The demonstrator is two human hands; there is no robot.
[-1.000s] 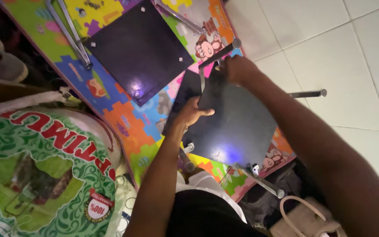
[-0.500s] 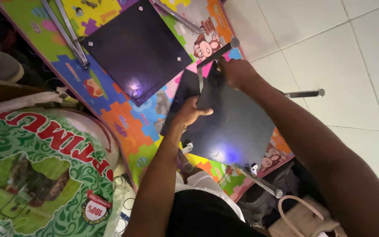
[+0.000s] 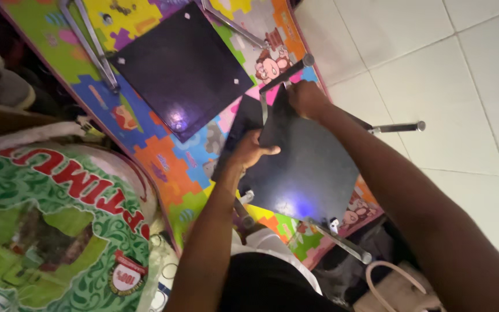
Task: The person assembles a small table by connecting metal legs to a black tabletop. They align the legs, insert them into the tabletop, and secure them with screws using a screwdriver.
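Far left, one glossy printed green sack (image 3: 59, 225); then two flat black square panels: one (image 3: 183, 69) lying on the bright puzzle-piece foam mat (image 3: 163, 167), the other (image 3: 307, 167) tilted above it, left hand (image 3: 249, 151) curled on its near edge, right hand (image 3: 306, 98) clasped over its top by a thin metal leg (image 3: 284, 74); pale glossy tiled floor (image 3: 463, 86) at right

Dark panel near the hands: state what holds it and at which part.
Both hands hold the dark panel: the left hand grips its near-left edge, the right hand its top corner beside a metal rod.
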